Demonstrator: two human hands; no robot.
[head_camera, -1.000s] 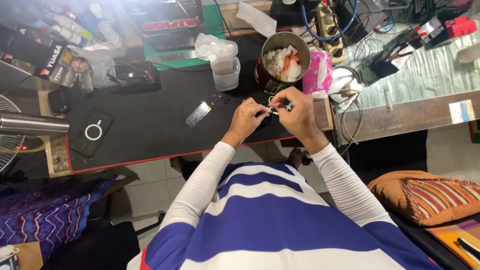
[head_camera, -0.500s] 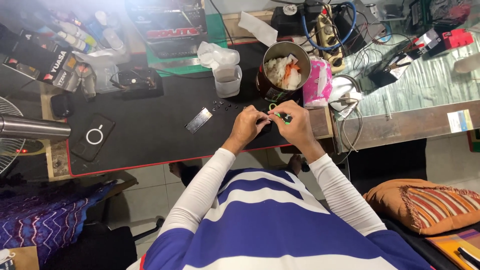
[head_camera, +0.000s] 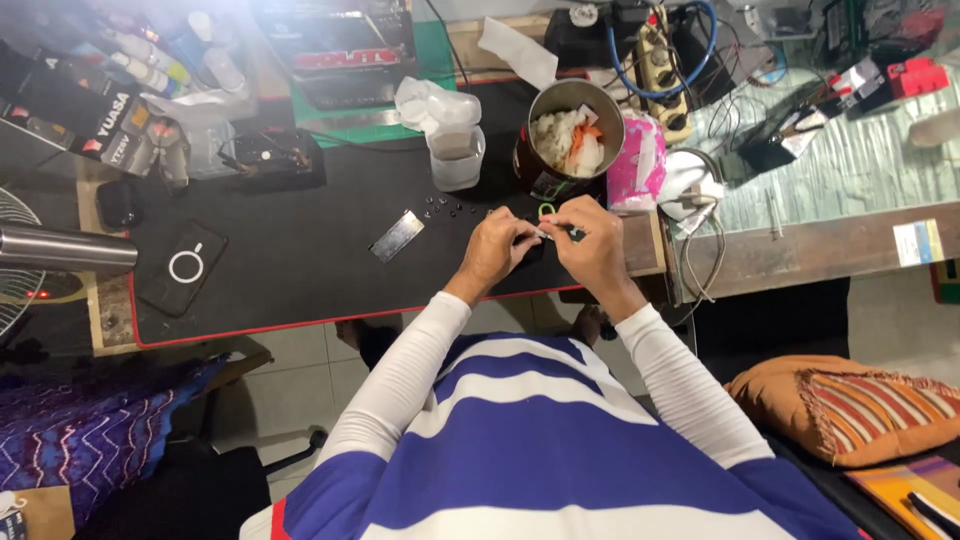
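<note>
Head view. The left hand (head_camera: 497, 247) and right hand (head_camera: 588, 243) meet over the near edge of the black desk mat (head_camera: 300, 260), fingertips facing each other. Between them lies a small slender tool (head_camera: 545, 235), pinched at each end by the curled fingers of both hands; its pale tip shows in the gap. Its long axis runs roughly left to right, parallel to the mat's near edge; which end is the working tip cannot be told. A small green ring (head_camera: 546, 210) sits just beyond the fingers. Further back stand a metal tin (head_camera: 568, 140) and a clear plastic cup (head_camera: 458, 158); a flat metal plate (head_camera: 397, 236) lies left of the hands.
</note>
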